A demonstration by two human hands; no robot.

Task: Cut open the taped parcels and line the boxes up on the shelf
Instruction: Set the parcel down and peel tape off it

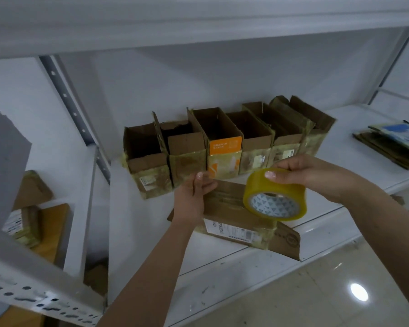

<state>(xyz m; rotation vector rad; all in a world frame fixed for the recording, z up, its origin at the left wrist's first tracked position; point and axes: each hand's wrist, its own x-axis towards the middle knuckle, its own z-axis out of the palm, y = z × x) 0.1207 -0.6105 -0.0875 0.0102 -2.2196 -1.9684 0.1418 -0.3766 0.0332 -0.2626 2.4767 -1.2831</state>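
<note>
A row of several opened cardboard boxes [222, 142] stands along the back of the white shelf [139, 227]; one of them has an orange label. In front of the row lies a brown taped parcel [236, 218] with a white shipping label, its flap hanging over the shelf's front edge. My left hand [194, 197] rests on the parcel's left end, fingers curled over its top edge. My right hand [300, 175] holds a roll of yellowish clear tape [275, 194] just above the parcel's right part.
A stack of flattened cartons [392, 142] lies on the shelf at the far right. More taped parcels [24, 223] sit on the neighbouring rack to the left, behind a perforated metal upright [73, 109]. A glossy tiled floor [316, 291] shows below.
</note>
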